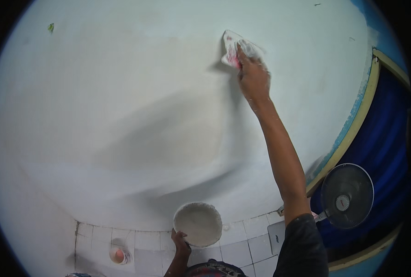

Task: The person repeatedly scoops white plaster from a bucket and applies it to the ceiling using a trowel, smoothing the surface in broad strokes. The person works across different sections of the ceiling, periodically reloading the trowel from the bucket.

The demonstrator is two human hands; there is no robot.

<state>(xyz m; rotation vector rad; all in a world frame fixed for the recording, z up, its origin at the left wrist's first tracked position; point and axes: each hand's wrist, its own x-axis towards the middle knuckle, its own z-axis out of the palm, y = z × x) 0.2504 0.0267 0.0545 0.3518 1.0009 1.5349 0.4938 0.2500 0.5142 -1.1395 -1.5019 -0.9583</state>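
Clearly, the round container (179,213) is the main vessel here: it sits low in the view, held by the left hand (181,242) at its lower left edge, its mouth turned up toward the camera. A smooth, pale grey mass (201,225) fills much of what shows inside, and the rim looks rough and crusted; how deep the mass goes, I cannot tell. Further left, a small whitish cup (126,258) stands on the tiled floor (148,241) with something pinkish orange in it, too small to identify.

The left thumb lies at the container's edge, while the other fingers are mostly hidden beneath it. High on the pale wall (178,115), the right hand (254,74) pinches a flat whitish piece (230,41) with reddish marks, one finger extended along its face; the hand covers part of it, and blur hides the remaining fingers' exact placing. A dark sleeve (302,249) is cut off by the lower edge. At right, a fan (360,196) partly covers a dark blue curtain (381,134).
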